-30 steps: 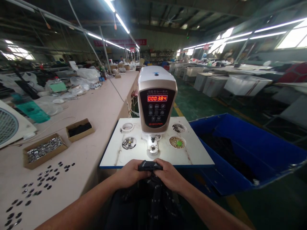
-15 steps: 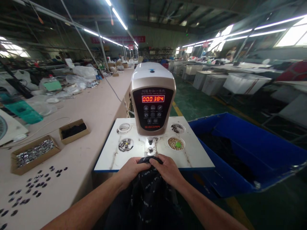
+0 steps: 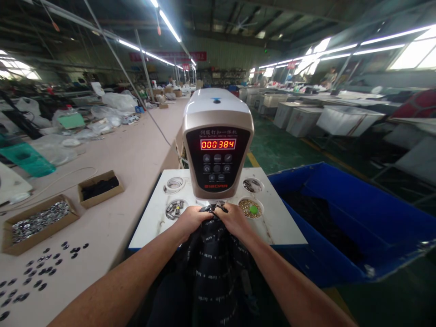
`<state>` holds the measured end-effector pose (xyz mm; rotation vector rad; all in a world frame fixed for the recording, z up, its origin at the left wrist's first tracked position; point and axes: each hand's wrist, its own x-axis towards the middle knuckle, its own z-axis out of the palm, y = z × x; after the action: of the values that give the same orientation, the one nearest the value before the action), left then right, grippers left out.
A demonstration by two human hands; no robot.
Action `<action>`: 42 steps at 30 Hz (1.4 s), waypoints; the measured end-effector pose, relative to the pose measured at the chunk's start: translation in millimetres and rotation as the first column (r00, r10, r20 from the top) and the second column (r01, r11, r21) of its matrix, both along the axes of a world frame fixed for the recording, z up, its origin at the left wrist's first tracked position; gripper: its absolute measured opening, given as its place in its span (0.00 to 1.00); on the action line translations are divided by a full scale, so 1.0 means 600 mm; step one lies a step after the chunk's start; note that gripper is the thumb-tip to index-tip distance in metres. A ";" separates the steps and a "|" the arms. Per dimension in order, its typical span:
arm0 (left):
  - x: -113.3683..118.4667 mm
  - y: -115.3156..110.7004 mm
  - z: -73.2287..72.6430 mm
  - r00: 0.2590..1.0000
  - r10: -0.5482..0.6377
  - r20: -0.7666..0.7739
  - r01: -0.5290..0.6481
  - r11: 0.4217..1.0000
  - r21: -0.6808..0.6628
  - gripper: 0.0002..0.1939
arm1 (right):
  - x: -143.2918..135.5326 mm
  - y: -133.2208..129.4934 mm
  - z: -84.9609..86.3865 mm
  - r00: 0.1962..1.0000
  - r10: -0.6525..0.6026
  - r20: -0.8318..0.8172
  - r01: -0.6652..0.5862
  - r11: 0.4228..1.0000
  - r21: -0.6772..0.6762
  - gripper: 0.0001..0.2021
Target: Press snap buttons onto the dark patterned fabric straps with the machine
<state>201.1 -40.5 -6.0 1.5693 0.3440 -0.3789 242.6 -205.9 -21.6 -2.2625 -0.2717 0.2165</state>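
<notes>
Black fabric with white lettering (image 3: 213, 263) hangs from both hands toward my lap. Its upper edge lies beneath the head of the button machine (image 3: 218, 168), whose red display reads 000384. My left hand (image 3: 192, 219) is closed on the left side of that edge. My right hand (image 3: 235, 219) pinches the right side, thumbs close together. The machine's working point is hidden behind the cloth and hands, so contact cannot be made out. Around it, the white machine table (image 3: 150, 229) has round wells, one with metal parts (image 3: 175, 209), another with gold-coloured pieces (image 3: 250, 208) and a green lump.
To the left, a long table (image 3: 136, 154) carries a cardboard box of metal rings (image 3: 41, 221), a smaller box of black pieces (image 3: 100, 187) and scattered dark discs (image 3: 41, 271). A blue bin (image 3: 381, 218) with dark cloth stands at the right.
Both hands have moved forward with the fabric, bringing its edge from in front of the machine's working point to beneath the head. The view has moved slightly closer.
</notes>
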 end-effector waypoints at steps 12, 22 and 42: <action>0.011 0.007 -0.026 0.996 -0.032 -0.078 0.034 0.999 0.030 0.18 | 0.008 0.007 -0.012 0.998 -0.044 0.051 0.048 0.996 -0.075 0.12; 0.002 0.009 -0.030 0.977 0.041 0.208 -0.136 0.875 0.464 0.16 | 0.003 0.008 -0.024 0.994 -0.072 0.085 0.084 0.985 -0.152 0.13; 0.005 0.014 -0.051 0.972 -0.007 0.236 -0.100 0.893 0.438 0.17 | 0.004 -0.004 -0.029 0.994 -0.032 0.103 0.052 0.980 -0.191 0.13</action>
<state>203.9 -32.0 -36.5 2.0327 0.2990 -0.0725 245.0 -208.0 -39.2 -2.4737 -0.2647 0.1114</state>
